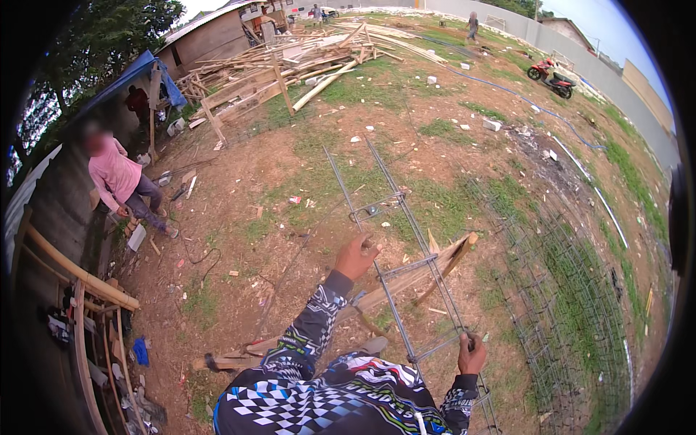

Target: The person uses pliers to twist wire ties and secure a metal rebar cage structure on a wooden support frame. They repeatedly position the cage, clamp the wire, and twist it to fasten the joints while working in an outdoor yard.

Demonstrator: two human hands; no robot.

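Observation:
A long, narrow rebar cage (pixel 419 226) of steel bars and cross ties lies in front of me, resting across a rough wooden beam (pixel 417 278). My left hand (pixel 355 258) is closed at the cage's left bar, thumb and forefinger curled toward each other. Lower down and nearer to me, my right hand (pixel 472 354) is closed at the right bar, beside a cross tie. Its fingertips are pinched together; whether they also hold a tie wire is too small to tell. My checkered sleeves cover both forearms.
Rebar mesh (pixel 558 290) lies on the grass at right. A person in a pink shirt (pixel 116 174) stands at left. Farther off are a timber pile (pixel 312 61), a red motorbike (pixel 551 78) and another person (pixel 473 26). A bamboo rack (pixel 80 326) stands near left.

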